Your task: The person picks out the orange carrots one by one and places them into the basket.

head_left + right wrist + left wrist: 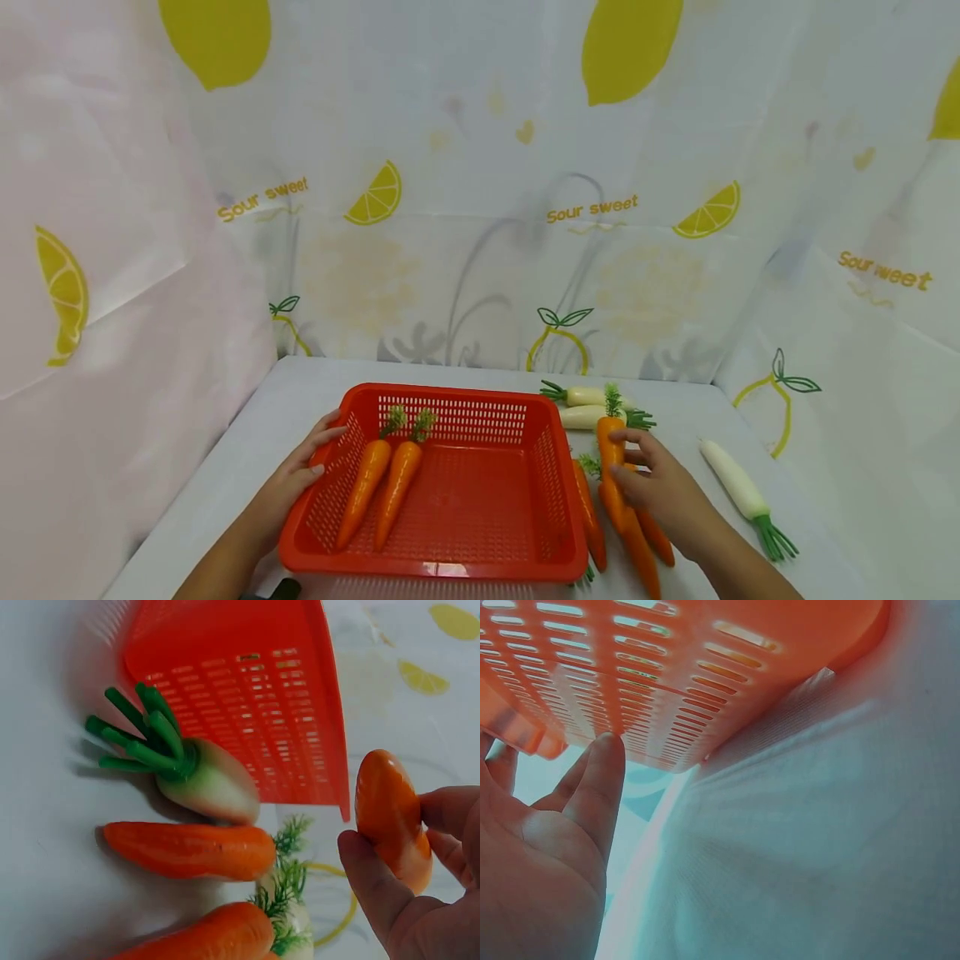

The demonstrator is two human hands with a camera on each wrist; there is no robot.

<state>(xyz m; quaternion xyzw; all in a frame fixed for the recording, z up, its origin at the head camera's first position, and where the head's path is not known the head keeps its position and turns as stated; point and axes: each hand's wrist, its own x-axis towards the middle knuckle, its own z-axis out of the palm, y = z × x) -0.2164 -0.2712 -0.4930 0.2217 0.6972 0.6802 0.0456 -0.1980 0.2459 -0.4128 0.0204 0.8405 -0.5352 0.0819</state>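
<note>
A red perforated basket (465, 571) stands in the middle of the table, with two orange carrots (363, 492) lying side by side at its left. My left hand (288, 471) holds the basket's left rim; its thumb touches the slotted wall in the left wrist view. To the right of the basket, my right hand (660, 487) pinches an orange carrot (386, 802) between thumb and fingers, leafy end up. Below that carrot several more carrots (191, 850) lie on the table. Next to the basket's outer wall is a white radish (214, 784) with green stalks.
Two white radishes (581, 417) lie behind the carrots at the back right. Another radish (735, 479) lies farther right on the white table (307, 387). A lemon-print curtain (450, 275) closes off the back and sides. Something dark (285, 590) shows at the lower left.
</note>
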